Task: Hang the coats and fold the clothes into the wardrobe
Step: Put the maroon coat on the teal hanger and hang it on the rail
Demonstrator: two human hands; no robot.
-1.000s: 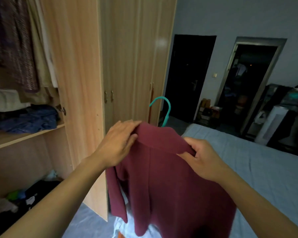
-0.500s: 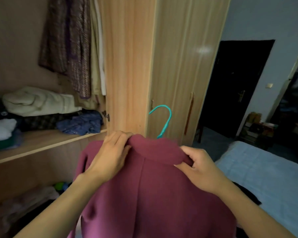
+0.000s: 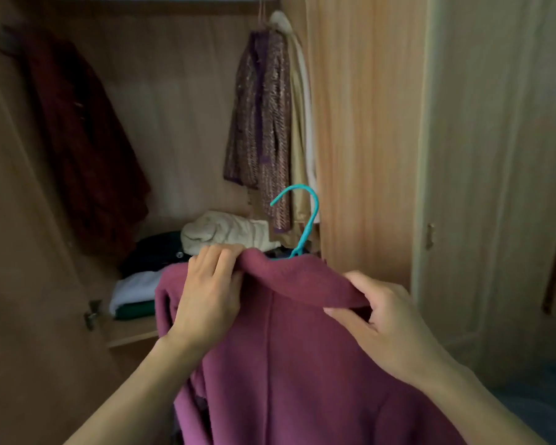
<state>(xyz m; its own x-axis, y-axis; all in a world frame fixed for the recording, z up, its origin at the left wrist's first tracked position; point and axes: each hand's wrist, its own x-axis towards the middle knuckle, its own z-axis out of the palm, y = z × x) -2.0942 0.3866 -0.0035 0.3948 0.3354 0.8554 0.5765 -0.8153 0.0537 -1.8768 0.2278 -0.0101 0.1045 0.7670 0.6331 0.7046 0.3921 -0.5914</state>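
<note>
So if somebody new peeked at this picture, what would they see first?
Probably the big plum-red fleece coat filling the bottom middle, with the left hand and the right hand gripping its collar. Next, the bright teal plastic hanger hook poking up from the collar. Behind it, the open wooden wardrobe holds a patterned purple-and-gold garment hanging at the top and a cream folded bundle on the shelf.

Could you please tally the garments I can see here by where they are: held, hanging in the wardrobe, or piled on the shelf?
Held in both hands, on the teal hanger: 1, the maroon coat
Hanging in the wardrobe: at least 3: dark red, patterned purple, cream
Piled on the shelf: at least 4, some overlapping
Total: at least 8
</note>
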